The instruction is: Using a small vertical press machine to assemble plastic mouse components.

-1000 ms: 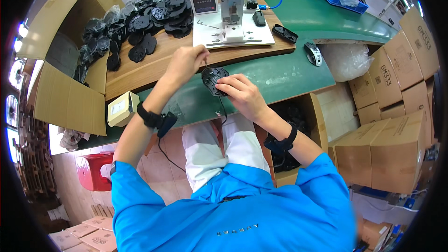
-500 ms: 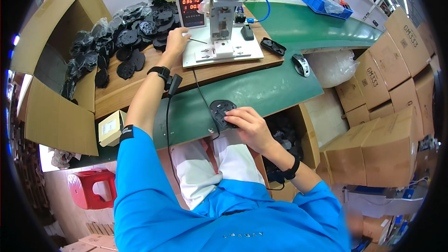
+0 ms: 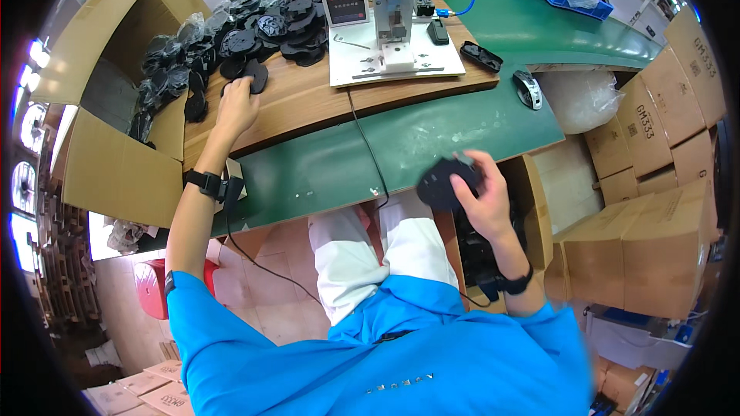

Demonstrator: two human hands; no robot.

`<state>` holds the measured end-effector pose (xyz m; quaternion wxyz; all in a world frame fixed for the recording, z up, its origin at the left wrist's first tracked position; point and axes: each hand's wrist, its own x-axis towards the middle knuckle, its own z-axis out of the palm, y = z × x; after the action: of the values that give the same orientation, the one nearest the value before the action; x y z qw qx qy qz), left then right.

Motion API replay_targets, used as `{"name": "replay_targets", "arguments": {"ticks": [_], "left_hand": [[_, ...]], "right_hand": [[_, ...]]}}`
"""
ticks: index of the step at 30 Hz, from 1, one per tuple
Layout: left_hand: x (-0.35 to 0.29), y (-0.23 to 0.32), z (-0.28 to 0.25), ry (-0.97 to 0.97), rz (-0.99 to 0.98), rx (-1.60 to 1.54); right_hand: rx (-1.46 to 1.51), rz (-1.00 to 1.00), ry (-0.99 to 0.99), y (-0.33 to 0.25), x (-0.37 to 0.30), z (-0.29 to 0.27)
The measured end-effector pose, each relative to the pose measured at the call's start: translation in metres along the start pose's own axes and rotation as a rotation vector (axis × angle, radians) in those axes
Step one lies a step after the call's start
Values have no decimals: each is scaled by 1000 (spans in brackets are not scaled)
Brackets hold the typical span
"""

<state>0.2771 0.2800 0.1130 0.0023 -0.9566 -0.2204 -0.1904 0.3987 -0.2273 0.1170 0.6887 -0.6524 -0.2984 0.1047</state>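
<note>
While green tabletop (image 3: 416, 135) spans view, wooden board (image 3: 301, 94) lies across its left part, open cardboard box (image 3: 123, 173) at board's left; white-based press (image 3: 395, 19) stands on board, pile of black parts (image 3: 270, 27) between box and press; right hand (image 3: 491, 202) half curled, thumb and fingers holding round black part (image 3: 438, 186) over tabletop's front edge; left hand (image 3: 237, 109) nearly closed, bunched fingers touching flat black piece (image 3: 258, 75) at pile's near side, cannot tell whether gripped
</note>
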Motion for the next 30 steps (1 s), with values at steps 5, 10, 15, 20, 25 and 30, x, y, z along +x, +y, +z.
{"name": "replay_targets", "arguments": {"ticks": [5, 10, 15, 20, 25, 30], "left_hand": [[-47, -39, 15, -168, -19, -8], [-29, 22, -10, -152, -88, 68], [-32, -11, -4, -274, -160, 81], [-54, 63, -26, -288, 43, -213], [-64, 101, -31, -307, 160, -220], [-15, 97, -27, -106, -59, -407]], "right_hand": [[-438, 228, 94, 87, -84, -90], [-766, 593, 335, 221, -183, -177], [-887, 778, 169, 264, -194, -174], [-374, 359, 36, 140, -108, -96], [-428, -285, -295, 11, -16, 41], [-796, -618, -504, 9, 62, 159]]}}
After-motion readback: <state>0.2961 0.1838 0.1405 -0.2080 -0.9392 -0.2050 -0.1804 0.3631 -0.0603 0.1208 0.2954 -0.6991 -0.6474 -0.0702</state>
